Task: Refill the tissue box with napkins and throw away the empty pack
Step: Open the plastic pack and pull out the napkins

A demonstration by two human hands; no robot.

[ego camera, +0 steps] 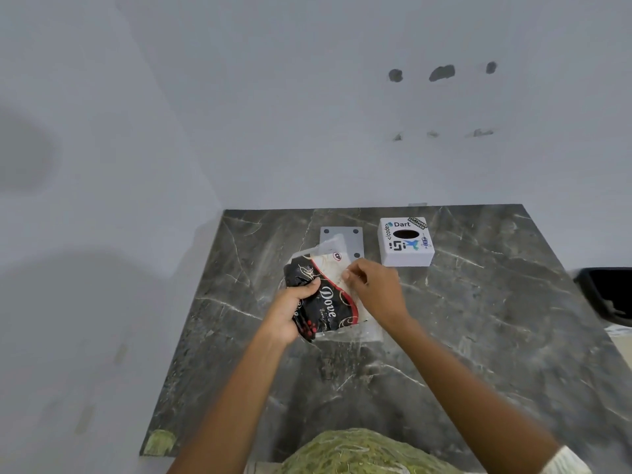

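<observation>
A black, red and white napkin pack point(326, 295) marked "Dove" is held above the dark marble counter point(478, 319). My left hand point(292, 311) grips its crumpled black left side. My right hand point(371, 285) pinches the white napkins at the pack's open right edge, thumb and fingers closed on them. The white tissue box point(406, 241), with stickers and a dark oval slot on top, stands on the counter behind and to the right of my hands. A flat grey lid plate point(342, 238) with holes in its corners lies left of the box, partly hidden by the pack.
A white wall rises behind the counter and along its left side. A dark container point(605, 295) sits past the counter's right edge. Green patterned cloth point(359, 453) is at the bottom near the front edge.
</observation>
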